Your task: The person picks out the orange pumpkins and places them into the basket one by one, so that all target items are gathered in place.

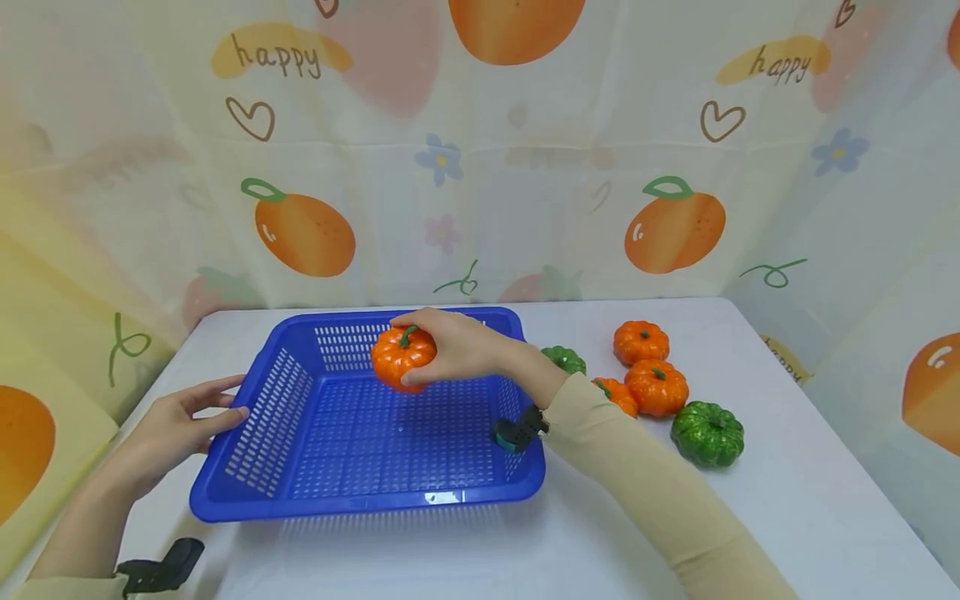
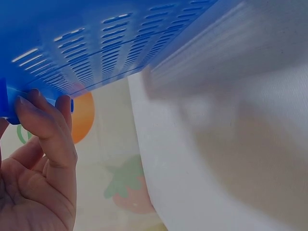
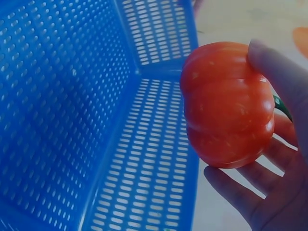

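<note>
A small orange pumpkin [image 1: 402, 358] with a green stem is held between the thumb and fingers of my right hand [image 1: 457, 346], over the blue plastic basket [image 1: 367, 503]. The right wrist view shows the ribbed underside of that pumpkin [image 3: 228, 106] beside the slotted basket wall [image 3: 149, 159]. No other thing lies on the basket floor. At the basket's left side my left hand [image 1: 176, 425] holds the rim, thumb and fingers on it. In the left wrist view the fingertips of the left hand [image 2: 43, 159] curl at the rim below the slotted wall [image 2: 110, 48].
Right of the basket stand several more pumpkins: an orange one [image 1: 641, 342] at the back, another orange one [image 1: 657, 388], a green one [image 1: 708, 434], and two partly hidden by my right arm. A white cloth covers the table [image 1: 600, 533]; a printed curtain [image 1: 480, 208] hangs behind.
</note>
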Available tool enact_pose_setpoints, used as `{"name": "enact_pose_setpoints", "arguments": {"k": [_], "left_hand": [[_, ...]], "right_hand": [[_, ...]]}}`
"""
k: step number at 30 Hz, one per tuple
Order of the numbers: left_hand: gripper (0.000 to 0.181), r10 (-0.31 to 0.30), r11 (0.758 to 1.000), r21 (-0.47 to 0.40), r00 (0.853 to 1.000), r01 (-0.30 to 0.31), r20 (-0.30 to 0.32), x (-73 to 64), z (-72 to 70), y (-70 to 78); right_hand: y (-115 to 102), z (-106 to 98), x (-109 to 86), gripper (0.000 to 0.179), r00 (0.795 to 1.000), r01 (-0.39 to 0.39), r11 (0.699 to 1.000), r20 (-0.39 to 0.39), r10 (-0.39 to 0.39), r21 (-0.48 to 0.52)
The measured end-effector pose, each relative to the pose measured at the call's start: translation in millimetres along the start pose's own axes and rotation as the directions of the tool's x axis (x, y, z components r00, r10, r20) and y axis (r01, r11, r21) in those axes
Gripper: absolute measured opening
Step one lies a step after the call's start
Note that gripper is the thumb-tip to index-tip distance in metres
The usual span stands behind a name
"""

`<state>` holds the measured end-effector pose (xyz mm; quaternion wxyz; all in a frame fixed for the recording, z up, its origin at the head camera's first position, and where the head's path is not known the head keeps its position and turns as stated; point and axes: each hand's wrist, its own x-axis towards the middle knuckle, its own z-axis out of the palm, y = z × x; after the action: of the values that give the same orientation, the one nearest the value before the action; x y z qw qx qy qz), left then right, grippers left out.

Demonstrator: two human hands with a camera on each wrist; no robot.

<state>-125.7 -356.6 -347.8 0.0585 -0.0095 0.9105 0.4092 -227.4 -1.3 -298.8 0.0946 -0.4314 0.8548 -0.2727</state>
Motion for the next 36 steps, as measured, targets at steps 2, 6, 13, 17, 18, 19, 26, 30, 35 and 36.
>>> {"name": "enact_pose_setpoints", "arguments": {"k": [2, 6, 13, 17, 18, 19, 26, 30, 35, 36], "left_hand": [[0.068, 0.007, 1.0, 0.0, 1.0, -0.007, 0.001, 0.8, 0.3, 0.6], [0.068, 0.012, 1.0, 0.003, 1.0, -0.012, -0.002, 1.4, -0.4, 2.1], [0.068, 0.002, 1.0, 0.007, 1.0, -0.002, 0.004, 1.5, 0.2, 3.3], [0.066, -0.003, 1.0, 0.018, 1.0, 0.003, 0.007, 1.6, 0.7, 3.9], [0.066, -0.003, 1.0, 0.019, 1.0, 0.003, 0.006, 1.7, 0.6, 4.3], [0.066, -0.004, 1.0, 0.021, 1.0, 0.004, 0.006, 1.8, 0.5, 4.3], [0.066, -0.004, 1.0, 0.018, 1.0, 0.004, 0.005, 2.8, 1.1, 4.0], [0.065, -0.005, 1.0, 0.025, 1.0, 0.005, 0.0, 2.9, 0.9, 2.5], [0.066, -0.004, 1.0, 0.029, 1.0, 0.004, -0.003, 2.6, 0.8, 1.5], [0.066, -0.003, 1.0, 0.025, 1.0, 0.003, -0.003, 2.6, 1.1, 1.6]], "right_hand": [[-0.4, 1.8, 3.8, 0.07, 1.0, 0.003, 1.0, 0.01, -0.003, 0.002], [-0.7, 6.3, 10.9, 0.069, 1.0, 0.002, 1.0, 0.024, -0.002, 0.012], [1.7, 15.8, 20.8, 0.069, 0.999, -0.005, 1.0, 0.046, 0.005, 0.005], [2.2, 20.2, 25.7, 0.068, 0.999, -0.019, 1.0, 0.051, 0.018, 0.012], [2.1, 21.1, 27.0, 0.068, 0.998, -0.022, 1.0, 0.051, 0.021, 0.018], [2.4, 22.4, 28.5, 0.067, 0.998, -0.026, 0.999, 0.05, 0.025, 0.019], [3.9, 30.7, 39.3, 0.067, 0.998, -0.044, 0.999, 0.055, 0.043, 0.011], [4.5, 34.8, 45.9, 0.067, 0.998, -0.046, 0.999, 0.053, 0.046, 0.009], [6.8, 41.1, 52.9, 0.067, 0.997, -0.056, 0.998, 0.062, 0.054, 0.018], [7.6, 42.3, 54.0, 0.067, 0.996, -0.06, 0.998, 0.066, 0.059, 0.017]]}}
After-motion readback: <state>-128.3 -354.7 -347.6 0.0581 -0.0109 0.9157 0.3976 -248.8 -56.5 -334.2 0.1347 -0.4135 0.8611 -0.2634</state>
